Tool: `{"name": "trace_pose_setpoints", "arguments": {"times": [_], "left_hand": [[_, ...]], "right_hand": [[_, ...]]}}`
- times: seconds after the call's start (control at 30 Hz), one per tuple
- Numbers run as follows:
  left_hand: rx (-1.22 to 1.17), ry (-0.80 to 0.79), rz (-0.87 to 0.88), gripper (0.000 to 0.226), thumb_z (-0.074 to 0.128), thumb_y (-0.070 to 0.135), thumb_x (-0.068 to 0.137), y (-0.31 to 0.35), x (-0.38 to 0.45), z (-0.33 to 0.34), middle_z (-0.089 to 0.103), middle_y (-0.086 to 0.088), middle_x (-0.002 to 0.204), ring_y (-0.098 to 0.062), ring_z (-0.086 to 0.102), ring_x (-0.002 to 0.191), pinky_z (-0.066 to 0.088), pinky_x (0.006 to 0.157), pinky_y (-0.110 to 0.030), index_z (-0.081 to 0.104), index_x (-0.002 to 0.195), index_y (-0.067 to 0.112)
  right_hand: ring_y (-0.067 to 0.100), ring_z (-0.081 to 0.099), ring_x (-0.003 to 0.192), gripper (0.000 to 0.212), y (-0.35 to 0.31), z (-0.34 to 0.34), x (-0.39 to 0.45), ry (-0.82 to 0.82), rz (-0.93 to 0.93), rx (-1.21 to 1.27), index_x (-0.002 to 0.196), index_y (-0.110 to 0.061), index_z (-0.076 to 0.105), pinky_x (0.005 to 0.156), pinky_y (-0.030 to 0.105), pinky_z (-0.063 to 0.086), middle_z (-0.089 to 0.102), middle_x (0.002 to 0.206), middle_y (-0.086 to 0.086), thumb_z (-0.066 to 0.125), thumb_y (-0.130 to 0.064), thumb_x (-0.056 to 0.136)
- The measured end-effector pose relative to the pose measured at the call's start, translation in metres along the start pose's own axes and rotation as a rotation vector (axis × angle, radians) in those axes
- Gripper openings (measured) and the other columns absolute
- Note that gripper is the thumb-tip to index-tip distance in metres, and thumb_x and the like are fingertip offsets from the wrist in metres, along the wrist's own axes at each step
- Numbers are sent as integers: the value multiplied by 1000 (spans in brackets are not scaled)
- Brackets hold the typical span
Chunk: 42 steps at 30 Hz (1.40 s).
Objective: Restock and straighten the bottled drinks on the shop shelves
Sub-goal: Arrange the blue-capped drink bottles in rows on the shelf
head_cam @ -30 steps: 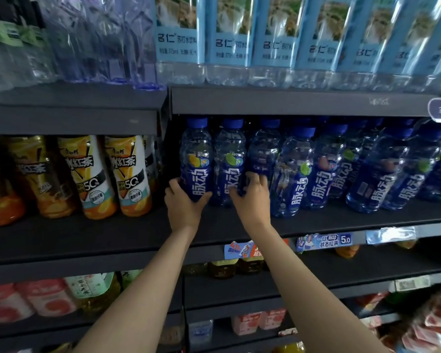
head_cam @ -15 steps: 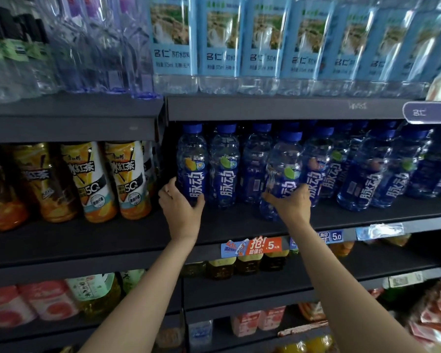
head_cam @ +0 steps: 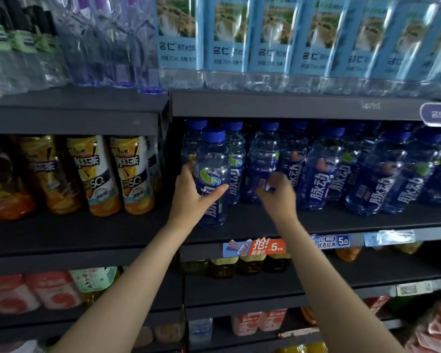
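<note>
A row of blue-capped blue drink bottles [head_cam: 318, 174] stands on the middle dark shelf [head_cam: 316, 220]. One of them, a blue bottle [head_cam: 213, 171], stands forward of the row near the shelf's front. My left hand [head_cam: 191, 197] grips its lower half, thumb across the label. My right hand [head_cam: 278, 197] is blurred in front of the third bottle [head_cam: 261, 159], fingers curled toward it; I cannot tell whether it holds anything.
Orange iced-tea bottles [head_cam: 127, 174] fill the shelf to the left. Light-blue-labelled water bottles [head_cam: 227, 39] line the shelf above. Price tags [head_cam: 255, 247] hang on the shelf edge. Lower shelves hold more drinks and packets.
My left hand has pulled a blue bottle forward from the row's left end. My right hand has swung back left from the fourth bottle to the third.
</note>
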<state>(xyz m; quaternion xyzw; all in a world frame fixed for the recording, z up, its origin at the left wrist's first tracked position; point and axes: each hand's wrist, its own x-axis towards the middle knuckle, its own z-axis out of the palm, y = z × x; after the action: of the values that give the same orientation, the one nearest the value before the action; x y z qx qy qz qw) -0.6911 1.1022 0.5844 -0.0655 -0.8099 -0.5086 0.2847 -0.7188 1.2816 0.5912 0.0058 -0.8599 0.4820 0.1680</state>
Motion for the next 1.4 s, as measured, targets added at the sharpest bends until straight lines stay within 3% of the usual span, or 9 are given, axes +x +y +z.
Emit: {"name": "trace_pose_setpoints", "arguments": {"times": [0.13, 0.3, 0.6, 0.77, 0.83, 0.97, 1.1, 1.27, 1.4], "left_hand": [[-66, 30, -6, 64, 76, 45, 69, -3, -5, 5, 47, 5, 120, -18, 47, 118, 40, 98, -28, 35, 117, 35], [-109, 23, -31, 59, 68, 60, 62, -7, -3, 4, 49, 2, 124, -17, 48, 118, 43, 101, -38, 32, 108, 51], [-117, 51, -77, 75, 68, 61, 59, -4, -6, 8, 49, -1, 124, -18, 48, 119, 43, 101, -39, 34, 120, 33], [48, -15, -38, 100, 82, 39, 62, -12, -22, 5, 38, -6, 134, -16, 34, 128, 30, 107, -30, 27, 142, 14], [50, -27, -92, 94, 81, 29, 67, -16, -31, 3, 37, -6, 136, -11, 36, 126, 31, 100, -21, 26, 142, 12], [117, 57, -157, 78, 80, 31, 69, -18, -36, 2, 45, -9, 126, -19, 47, 117, 36, 85, -18, 39, 130, 6], [206, 163, -146, 77, 80, 38, 67, -15, -40, 2, 46, -10, 119, -22, 48, 111, 38, 80, -22, 41, 124, 5], [288, 267, -180, 77, 80, 39, 66, -12, -42, 3, 46, -14, 118, -28, 47, 110, 44, 83, -38, 40, 120, 3], [313, 298, -190, 77, 80, 40, 65, -11, -44, 2, 46, -15, 117, -30, 45, 110, 45, 84, -41, 40, 120, 3]], "right_hand": [[32, 37, 127, 73, -2, 6, 25, -1, 100, -125, 140, 1, 25, 93, 34, 38, 34, 140, 19, 68, -17, 83], [38, 28, 131, 82, -4, 21, 37, 25, 173, -166, 138, -3, 27, 101, 43, 34, 27, 141, 20, 75, -27, 76], [37, 32, 122, 78, 0, 23, -9, 181, 143, -194, 120, 2, 35, 94, 42, 36, 32, 129, 20, 79, -35, 68], [31, 35, 119, 80, -2, 20, -32, 22, 1, -158, 120, 0, 37, 98, 39, 36, 38, 124, 16, 81, -40, 66], [28, 36, 117, 76, -6, 16, -35, -72, -26, -143, 119, -3, 38, 97, 38, 36, 45, 122, 11, 79, -40, 68], [27, 32, 120, 68, -12, 14, -40, -183, -9, -103, 119, -7, 37, 95, 39, 37, 50, 121, 7, 78, -34, 72], [29, 37, 117, 65, -18, 23, -46, -152, -35, -134, 114, -4, 36, 100, 43, 37, 52, 119, 10, 76, -34, 74], [31, 39, 113, 72, -15, 44, -52, -5, -34, -190, 118, -3, 35, 85, 40, 44, 50, 119, 11, 74, -43, 73], [30, 39, 116, 76, -11, 52, -53, 20, -52, -211, 127, -3, 33, 94, 30, 28, 46, 125, 9, 72, -42, 75]]}}
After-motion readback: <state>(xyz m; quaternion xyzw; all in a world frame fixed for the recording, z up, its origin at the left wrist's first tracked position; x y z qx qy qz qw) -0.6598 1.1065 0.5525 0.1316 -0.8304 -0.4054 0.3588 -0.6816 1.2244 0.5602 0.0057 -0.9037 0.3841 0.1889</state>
